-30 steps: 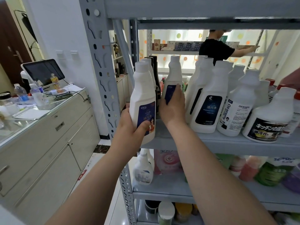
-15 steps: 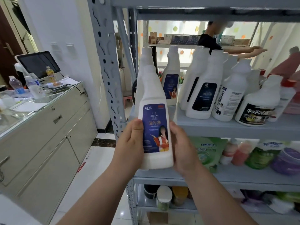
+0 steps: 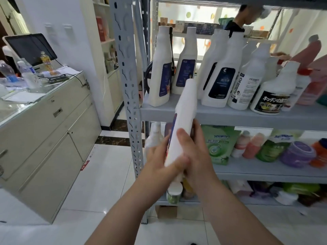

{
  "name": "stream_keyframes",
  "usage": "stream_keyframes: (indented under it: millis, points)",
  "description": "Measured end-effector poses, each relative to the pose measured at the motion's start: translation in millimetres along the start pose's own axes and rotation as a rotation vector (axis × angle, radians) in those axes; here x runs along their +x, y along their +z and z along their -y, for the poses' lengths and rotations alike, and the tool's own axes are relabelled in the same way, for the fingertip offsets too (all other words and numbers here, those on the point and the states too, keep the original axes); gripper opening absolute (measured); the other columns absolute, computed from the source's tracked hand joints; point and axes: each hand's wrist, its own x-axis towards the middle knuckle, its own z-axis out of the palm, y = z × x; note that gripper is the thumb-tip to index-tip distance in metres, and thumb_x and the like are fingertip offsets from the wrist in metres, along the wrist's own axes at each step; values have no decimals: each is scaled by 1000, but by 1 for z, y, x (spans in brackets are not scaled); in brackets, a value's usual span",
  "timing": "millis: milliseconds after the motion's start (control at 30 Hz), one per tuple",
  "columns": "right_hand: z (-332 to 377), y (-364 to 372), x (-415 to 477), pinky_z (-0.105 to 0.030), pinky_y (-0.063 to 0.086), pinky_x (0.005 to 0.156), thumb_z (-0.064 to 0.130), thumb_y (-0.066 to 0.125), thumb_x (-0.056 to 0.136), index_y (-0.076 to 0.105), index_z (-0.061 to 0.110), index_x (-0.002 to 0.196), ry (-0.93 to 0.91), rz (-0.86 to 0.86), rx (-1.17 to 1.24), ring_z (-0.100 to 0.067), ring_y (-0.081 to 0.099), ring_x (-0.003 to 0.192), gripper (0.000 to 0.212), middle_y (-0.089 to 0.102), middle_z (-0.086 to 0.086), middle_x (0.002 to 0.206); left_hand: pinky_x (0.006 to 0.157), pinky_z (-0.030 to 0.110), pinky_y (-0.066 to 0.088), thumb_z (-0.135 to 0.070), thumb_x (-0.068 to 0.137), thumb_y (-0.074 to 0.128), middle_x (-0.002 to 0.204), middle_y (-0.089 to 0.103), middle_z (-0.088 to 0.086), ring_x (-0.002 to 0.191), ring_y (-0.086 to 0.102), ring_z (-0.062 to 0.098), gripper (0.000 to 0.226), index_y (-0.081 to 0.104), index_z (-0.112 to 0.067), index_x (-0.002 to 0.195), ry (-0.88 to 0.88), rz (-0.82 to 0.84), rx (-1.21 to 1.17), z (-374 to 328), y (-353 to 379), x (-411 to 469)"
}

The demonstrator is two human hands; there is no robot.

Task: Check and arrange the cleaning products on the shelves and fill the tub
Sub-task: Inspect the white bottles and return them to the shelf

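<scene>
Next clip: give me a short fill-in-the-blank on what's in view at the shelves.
The left hand and right hand together grip a ___ bottle.
The green pouch stands on the shelf ___ the standing bottles.
The monitor sits on the counter, to the ___ of the rack.
Missing: white; below; left.
</scene>
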Motion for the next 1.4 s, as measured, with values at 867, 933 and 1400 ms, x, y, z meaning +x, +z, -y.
stream_keyframes:
  millis: [867,933,1400]
  points:
    - [0,-11,-46,-48,56,90,22,75,70,56,26,131,158,403,100,-33,65,107,64,67,-13,118,59,29,52,-21,105,45,66,72,3,57,68,11,32,66,-13,82,-320,-268,-487,29,-3,-75]
    - [-4,-7,-49,-45,56,90,33,87,67,43,13,144,203,485,135,-38,63,121,91,64,-23,130,54,31,55,-12,105,46,62,68,6,54,65,16,36,68,-11,76,-332,-144,-510,28,-2,-79]
    - [-3,13,-51,-42,62,85,33,68,88,56,51,136,31,127,-135,-19,73,107,53,74,2,110,67,34,60,-44,108,34,92,73,2,81,72,14,36,62,-23,101,-273,-349,-94,39,-30,-66]
